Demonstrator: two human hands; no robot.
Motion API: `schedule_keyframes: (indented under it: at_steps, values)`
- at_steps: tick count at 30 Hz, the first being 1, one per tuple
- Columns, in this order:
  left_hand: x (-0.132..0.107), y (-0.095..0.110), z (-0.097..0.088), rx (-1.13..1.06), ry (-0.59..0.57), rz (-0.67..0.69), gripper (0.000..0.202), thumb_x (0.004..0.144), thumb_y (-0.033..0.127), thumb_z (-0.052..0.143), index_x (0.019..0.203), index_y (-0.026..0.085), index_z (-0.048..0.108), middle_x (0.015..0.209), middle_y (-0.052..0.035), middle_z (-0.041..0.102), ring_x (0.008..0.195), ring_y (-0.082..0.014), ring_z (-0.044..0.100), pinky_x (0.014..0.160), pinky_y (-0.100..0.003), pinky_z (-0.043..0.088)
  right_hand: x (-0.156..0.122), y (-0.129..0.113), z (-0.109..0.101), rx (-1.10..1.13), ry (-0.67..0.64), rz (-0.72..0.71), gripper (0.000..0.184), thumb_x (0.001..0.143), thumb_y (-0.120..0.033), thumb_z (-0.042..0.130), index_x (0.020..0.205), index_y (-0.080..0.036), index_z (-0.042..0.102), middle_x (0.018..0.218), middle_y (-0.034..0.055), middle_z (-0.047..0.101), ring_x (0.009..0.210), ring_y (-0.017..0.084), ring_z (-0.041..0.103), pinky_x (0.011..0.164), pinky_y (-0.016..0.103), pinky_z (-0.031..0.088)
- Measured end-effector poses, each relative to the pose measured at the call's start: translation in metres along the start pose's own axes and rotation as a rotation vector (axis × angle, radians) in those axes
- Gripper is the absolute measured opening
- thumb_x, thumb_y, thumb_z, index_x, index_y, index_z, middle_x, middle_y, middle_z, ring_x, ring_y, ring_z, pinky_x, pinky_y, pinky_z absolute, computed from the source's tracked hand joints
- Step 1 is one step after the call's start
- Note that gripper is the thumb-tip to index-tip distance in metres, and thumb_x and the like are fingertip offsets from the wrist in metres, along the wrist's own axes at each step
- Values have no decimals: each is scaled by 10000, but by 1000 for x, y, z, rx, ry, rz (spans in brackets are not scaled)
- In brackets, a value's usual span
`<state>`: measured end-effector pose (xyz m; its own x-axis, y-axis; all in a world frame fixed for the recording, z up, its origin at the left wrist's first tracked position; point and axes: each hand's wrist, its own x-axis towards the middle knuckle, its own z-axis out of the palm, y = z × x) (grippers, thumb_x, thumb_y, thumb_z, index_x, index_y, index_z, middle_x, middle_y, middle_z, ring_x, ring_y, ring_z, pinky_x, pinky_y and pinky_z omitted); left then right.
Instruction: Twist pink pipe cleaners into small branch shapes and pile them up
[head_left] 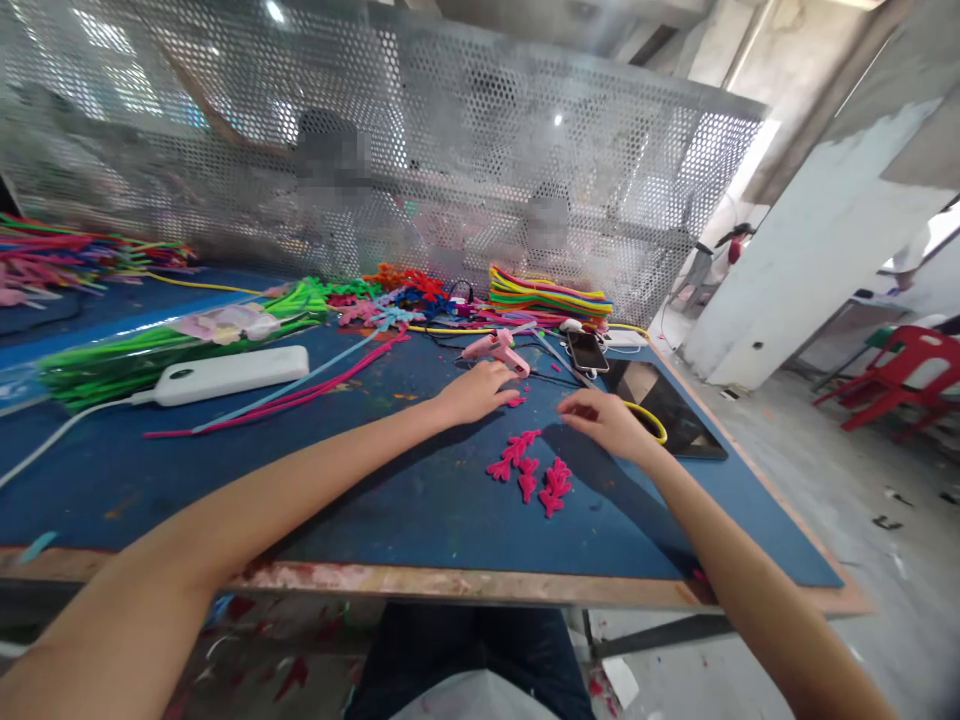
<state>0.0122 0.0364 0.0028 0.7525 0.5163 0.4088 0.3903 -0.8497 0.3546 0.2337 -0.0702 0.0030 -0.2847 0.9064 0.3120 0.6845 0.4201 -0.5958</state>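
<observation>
My left hand (478, 388) rests on the blue table (375, 500), fingers curled, its tips beside a small pink piece and just below a pink glue gun (501, 350). What it holds, if anything, I cannot make out. My right hand (604, 418) hovers to the right with fingers bent and pinched, over the table near a yellow loop (651, 420). Between and below the hands lie pink pipe-cleaner shapes (529, 470).
A white power strip (232, 375) and long pink and blue pipe cleaners (300, 392) lie at left, with green bundles (150, 355). A phone (586, 351), a dark tablet (664, 405) and stacked coloured pipe cleaners (547, 295) sit at the back. A perforated metal screen (450, 150) stands behind; red chairs (900, 375) at right.
</observation>
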Motion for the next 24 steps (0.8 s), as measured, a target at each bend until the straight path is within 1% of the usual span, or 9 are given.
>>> schedule_keyframes:
  at_steps: [2,4,7,10,14,17,19,22,24]
  values:
    - [-6,-15,10,9,-20,-14,242,785,347,581,904,145,638,989,-91,620,958,-229,541,897,-352,375,4,-6,14,-70,-136,-98,161,824,-233,541,960,-189,614,937,56,611,787,152,568,704,271,452]
    - [-12,-19,17,-4,-20,-14,219,808,353,545,832,153,630,903,-70,623,892,-209,551,846,-319,393,7,-9,27,-150,-198,-144,131,840,-208,526,938,-191,613,934,63,591,840,164,557,749,284,444]
    - [-16,-14,19,-115,1,-46,246,856,356,461,801,167,608,803,-44,625,767,-176,564,737,-270,408,11,-9,33,-217,-171,-145,109,863,-190,491,867,-183,600,888,60,584,844,169,544,754,288,429]
    - [-17,-8,18,-302,12,-98,215,838,350,485,821,175,608,768,-22,625,704,-162,560,679,-254,407,17,-8,25,-207,-88,-134,98,853,-173,495,879,-179,590,878,56,598,823,168,541,739,281,414]
    - [-16,2,21,-763,15,-240,281,825,374,504,993,170,598,894,-48,634,776,-165,592,714,-272,449,38,-8,20,-196,-103,-156,103,836,-161,508,868,-179,605,818,34,618,731,146,544,678,249,397]
    - [-15,6,22,-1211,-59,-411,340,843,417,476,1062,167,548,897,-60,622,712,-148,621,600,-260,485,55,-9,22,-235,-78,-169,90,808,-142,540,833,-169,623,768,26,622,699,138,544,654,235,385]
    - [-15,5,21,-1326,-69,-509,278,809,317,570,1025,144,557,805,-40,618,639,-111,611,545,-207,475,62,-11,22,-249,-14,-143,76,784,-150,573,837,-162,626,783,31,623,690,136,545,644,234,386]
    - [-15,-1,20,-1427,3,-622,170,755,90,608,923,99,584,695,-20,616,603,-66,599,597,-156,484,61,-16,19,-243,94,-110,109,748,-198,629,845,-150,615,823,39,607,668,129,533,627,236,392]
    - [-15,-4,19,-1524,73,-662,143,761,31,564,889,94,582,740,-42,645,678,-81,631,677,-169,504,55,-21,18,-206,-17,-157,111,740,-218,645,827,-156,616,807,28,602,672,128,532,634,234,399]
